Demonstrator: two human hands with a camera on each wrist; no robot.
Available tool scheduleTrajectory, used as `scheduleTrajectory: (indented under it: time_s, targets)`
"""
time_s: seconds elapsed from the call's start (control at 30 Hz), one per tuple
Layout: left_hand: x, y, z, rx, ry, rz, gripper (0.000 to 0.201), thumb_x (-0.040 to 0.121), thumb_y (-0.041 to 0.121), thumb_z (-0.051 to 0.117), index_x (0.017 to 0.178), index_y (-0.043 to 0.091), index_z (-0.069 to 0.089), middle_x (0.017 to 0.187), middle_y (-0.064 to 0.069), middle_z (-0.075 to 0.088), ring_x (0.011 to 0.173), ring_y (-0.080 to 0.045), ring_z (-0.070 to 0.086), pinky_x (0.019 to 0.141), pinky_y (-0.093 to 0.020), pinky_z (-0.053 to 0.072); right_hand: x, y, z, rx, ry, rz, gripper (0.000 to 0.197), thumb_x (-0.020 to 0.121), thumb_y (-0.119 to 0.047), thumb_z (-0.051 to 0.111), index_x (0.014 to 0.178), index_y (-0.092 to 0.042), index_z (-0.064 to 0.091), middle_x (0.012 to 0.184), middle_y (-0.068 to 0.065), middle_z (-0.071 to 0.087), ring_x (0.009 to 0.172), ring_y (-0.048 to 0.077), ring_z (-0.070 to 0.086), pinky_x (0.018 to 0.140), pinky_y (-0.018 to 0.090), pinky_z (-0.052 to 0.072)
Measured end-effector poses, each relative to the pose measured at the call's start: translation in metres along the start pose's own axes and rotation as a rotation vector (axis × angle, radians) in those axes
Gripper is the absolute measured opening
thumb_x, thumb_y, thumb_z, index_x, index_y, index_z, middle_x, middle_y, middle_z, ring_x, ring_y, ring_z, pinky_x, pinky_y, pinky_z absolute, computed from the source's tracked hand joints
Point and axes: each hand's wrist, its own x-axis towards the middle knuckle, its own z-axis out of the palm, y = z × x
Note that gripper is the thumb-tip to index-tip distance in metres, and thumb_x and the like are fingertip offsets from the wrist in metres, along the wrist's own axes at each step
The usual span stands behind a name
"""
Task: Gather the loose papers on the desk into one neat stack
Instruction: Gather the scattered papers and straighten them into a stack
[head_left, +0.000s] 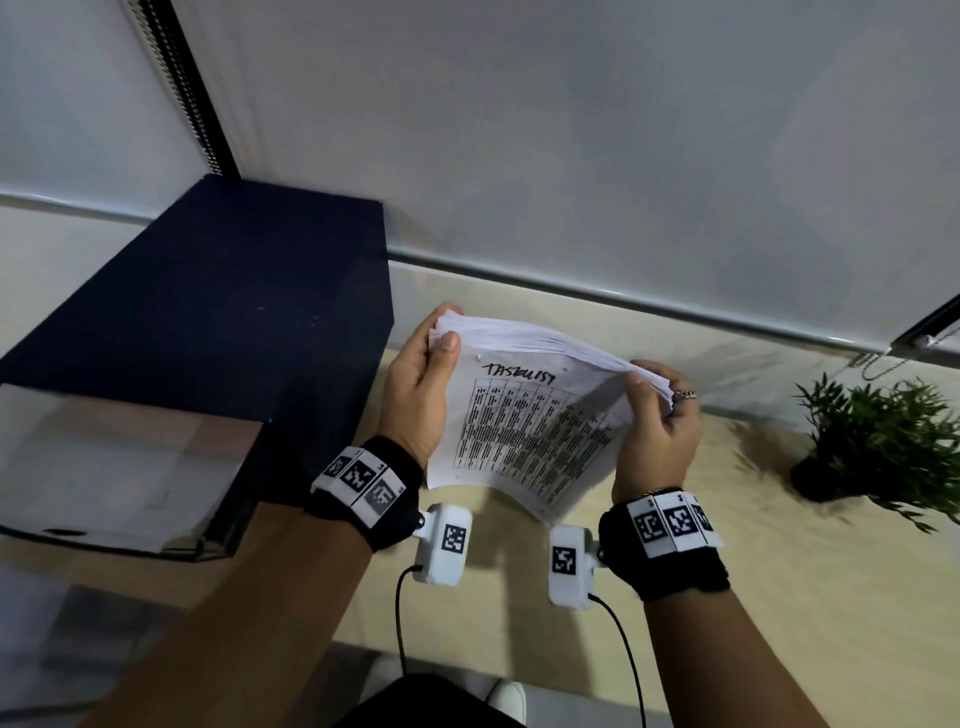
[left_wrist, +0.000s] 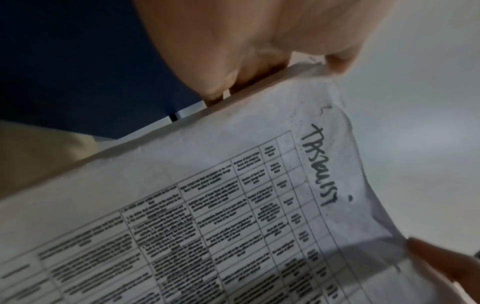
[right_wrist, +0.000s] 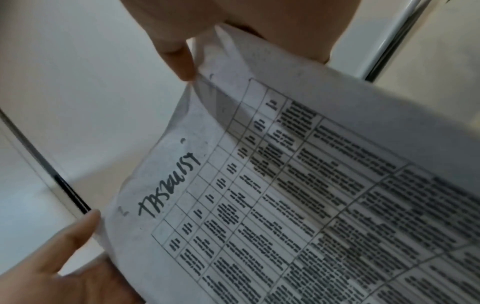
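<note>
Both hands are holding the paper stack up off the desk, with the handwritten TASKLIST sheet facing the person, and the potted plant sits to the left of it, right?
Not quite: the potted plant sits to the right of the paper stack, as the head view shows. The rest holds: the left hand and right hand grip the stack above the desk, TASKLIST sheet facing the person.

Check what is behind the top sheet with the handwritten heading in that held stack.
More white sheets sit behind the top sheet; only their fanned upper edges show. Their faces are covered. The left hand and right hand grip the stack's sides.
</note>
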Motion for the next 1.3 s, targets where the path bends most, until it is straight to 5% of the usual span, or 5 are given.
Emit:
scheduleTrajectory:
  time_s: [0.4,0.53,0.67,0.83,1.3]
  targets:
    - [0.005,0.009,0.011,0.063,0.108,0.116,0.048,0.098,0.027,0.047,0.142,0.008,0.05,0.141,-0.006,0.058,0.132,-0.011,0.052,0.108,-0.019,0.042,-0.004,-0.005,0.001,-0.018,-0.004,-0.049,0.034,0.081,-0.034,0.065,0.11,-0.015,0.062,0.101,-0.002,0.063,0.084,-0.005,0.062,0.079,0.02,0.048]
    - [0.01,0.004,0.004,0.054,-0.023,0.083,0.083,0.088,0.059,0.058,0.153,0.016,0.028,0.148,0.002,0.048,0.136,-0.005,0.044,0.097,-0.004,0.039,-0.008,-0.002,-0.012,-0.081,-0.137,-0.048,0.078,0.068,-0.027,0.081,0.133,-0.001,0.045,0.112,-0.014,0.052,0.099,-0.022,0.054,0.085,0.004,0.043]
    - [0.01,-0.004,-0.001,0.105,-0.145,-0.014,0.111,0.062,0.056,0.078,0.154,0.029,0.02,0.149,0.004,0.041,0.132,-0.001,0.045,0.102,-0.005,0.038,-0.003,0.01,-0.018,-0.078,-0.207,0.1,0.091,0.048,-0.03,0.093,0.127,-0.017,0.05,0.125,0.014,0.06,0.115,0.026,0.062,0.1,0.044,0.051]
    - [0.02,-0.021,-0.01,0.223,-0.174,-0.077,0.073,0.059,0.021,0.091,0.121,0.038,0.055,0.13,-0.001,0.06,0.125,-0.022,0.056,0.109,-0.049,0.045,0.005,0.026,-0.023,-0.072,-0.198,0.185,0.09,0.054,-0.011,0.094,0.13,-0.005,0.046,0.121,0.017,0.065,0.109,0.028,0.066,0.095,0.051,0.052]
    - [0.023,-0.044,-0.008,0.28,-0.204,-0.215,0.045,0.06,0.008,0.092,0.098,0.02,0.07,0.091,0.008,0.077,0.093,-0.001,0.071,0.092,-0.02,0.054,0.0,0.088,-0.032,-0.115,-0.212,0.408,0.069,0.062,-0.003,0.088,0.122,-0.003,0.054,0.107,0.011,0.073,0.098,0.025,0.071,0.09,0.05,0.056]
